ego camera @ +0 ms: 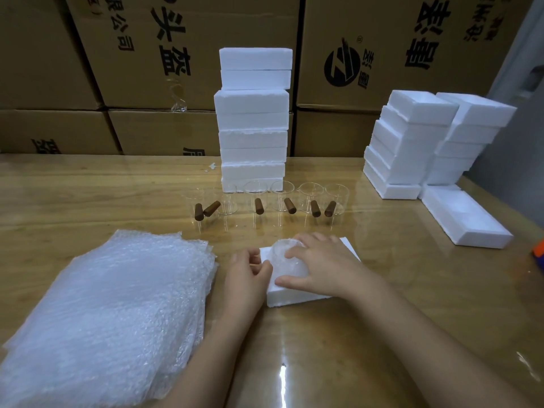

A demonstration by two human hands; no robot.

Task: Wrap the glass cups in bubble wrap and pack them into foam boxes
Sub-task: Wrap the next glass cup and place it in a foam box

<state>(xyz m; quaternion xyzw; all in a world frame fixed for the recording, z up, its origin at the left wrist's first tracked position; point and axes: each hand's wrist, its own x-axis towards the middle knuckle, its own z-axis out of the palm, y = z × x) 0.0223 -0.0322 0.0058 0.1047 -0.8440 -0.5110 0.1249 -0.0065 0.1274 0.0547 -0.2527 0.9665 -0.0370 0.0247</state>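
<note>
A cup wrapped in bubble wrap (284,256) lies in an open white foam box (294,297) near the table's front. My right hand (321,265) lies over the wrapped cup with fingers spread, thumb along its near side. My left hand (248,270) grips the left end of the bundle at the box's left rim. Behind them stands a row of several glass cups with brown wooden handles (259,201). A thick stack of bubble wrap sheets (109,313) lies at the front left.
A tall stack of closed foam boxes (254,119) rises behind the cups. More foam box halves (412,142) are piled at the right, and one half (465,219) lies flat. Cardboard cartons (382,54) wall the back. The wooden table (88,195) ends at the right.
</note>
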